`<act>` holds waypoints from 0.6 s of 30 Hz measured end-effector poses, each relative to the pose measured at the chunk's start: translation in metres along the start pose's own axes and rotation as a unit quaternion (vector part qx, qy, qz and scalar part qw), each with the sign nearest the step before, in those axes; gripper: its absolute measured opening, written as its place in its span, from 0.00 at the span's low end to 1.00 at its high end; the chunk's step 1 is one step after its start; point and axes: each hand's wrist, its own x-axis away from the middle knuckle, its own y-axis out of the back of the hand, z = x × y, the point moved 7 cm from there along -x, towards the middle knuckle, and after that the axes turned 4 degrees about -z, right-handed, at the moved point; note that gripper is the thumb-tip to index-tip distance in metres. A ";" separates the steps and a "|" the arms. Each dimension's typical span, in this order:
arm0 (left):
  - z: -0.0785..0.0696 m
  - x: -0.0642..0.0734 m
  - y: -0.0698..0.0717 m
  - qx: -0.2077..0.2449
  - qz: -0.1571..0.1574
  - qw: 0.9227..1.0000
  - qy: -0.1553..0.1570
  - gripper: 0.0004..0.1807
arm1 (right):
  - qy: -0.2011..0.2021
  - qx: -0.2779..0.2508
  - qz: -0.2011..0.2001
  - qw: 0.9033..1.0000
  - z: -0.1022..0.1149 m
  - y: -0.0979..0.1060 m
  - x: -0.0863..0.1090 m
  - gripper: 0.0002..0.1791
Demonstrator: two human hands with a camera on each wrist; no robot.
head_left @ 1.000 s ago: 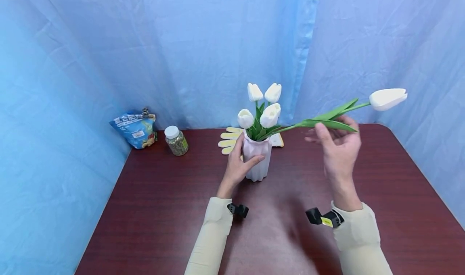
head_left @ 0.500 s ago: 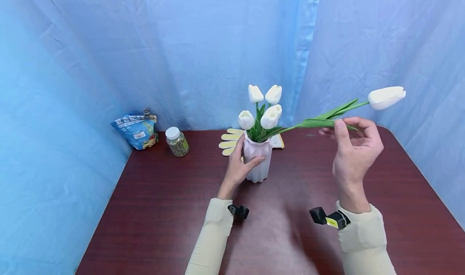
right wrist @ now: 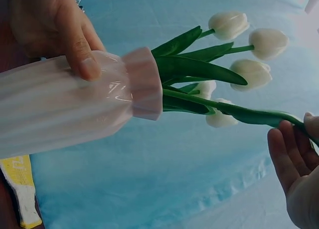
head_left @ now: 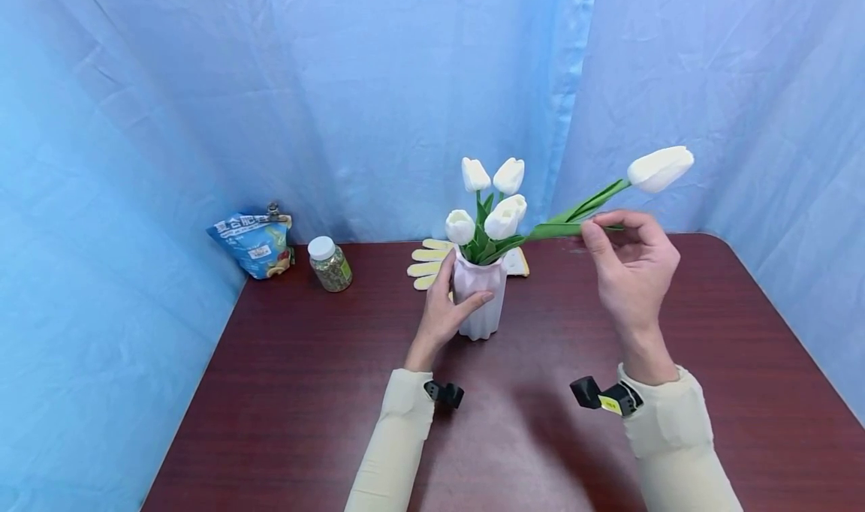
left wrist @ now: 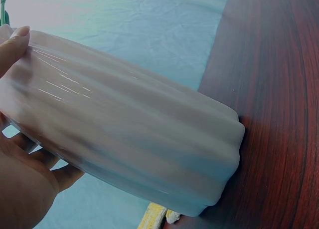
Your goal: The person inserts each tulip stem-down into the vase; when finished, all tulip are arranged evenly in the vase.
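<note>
A white fluted vase (head_left: pixel 481 309) stands upright on the table, several white tulips (head_left: pixel 501 219) fanning out of its mouth. My left hand (head_left: pixel 442 313) grips the vase from the left, thumb across its front; the left wrist view shows the fingers behind the vase (left wrist: pixel 129 119). To the right, my right hand (head_left: pixel 631 264) pinches a green leaf and stem of one more tulip (head_left: pixel 661 169) between thumb and fingertips. That tulip leans far right, its bloom beyond the hand. In the right wrist view its stem (right wrist: pixel 254 115) runs into the vase mouth.
A yellow-and-white glove (head_left: pixel 426 263) lies behind the vase. Further left stand a white-lidded jar (head_left: pixel 330 264) and a blue printed bag (head_left: pixel 253 243) with a clip on top. Blue curtains (head_left: pixel 378 106) hang round the dark red table (head_left: pixel 304 392).
My right hand shifted right along the leaf, then came back left; the leaning tulip's bloom moved left and slightly up, toward the vase. My left hand and the vase have stayed in place.
</note>
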 end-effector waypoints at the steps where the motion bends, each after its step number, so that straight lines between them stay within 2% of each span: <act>1: -0.001 0.000 0.000 0.000 -0.001 1.000 -0.003 0.47 | -0.002 -0.002 0.009 1.000 -0.001 -0.002 0.001 0.06; 5: -0.003 0.001 0.000 0.002 0.003 1.000 -0.003 0.47 | -0.012 -0.001 0.038 0.999 -0.005 -0.009 0.005 0.07; 12: 0.032 -0.008 -0.005 -0.004 0.002 1.000 -0.003 0.50 | -0.035 0.025 0.063 0.997 -0.021 -0.016 0.011 0.07; 18: 0.037 -0.009 -0.004 -0.001 -0.004 1.000 -0.014 0.49 | -0.065 0.086 0.078 0.991 -0.034 -0.020 0.020 0.07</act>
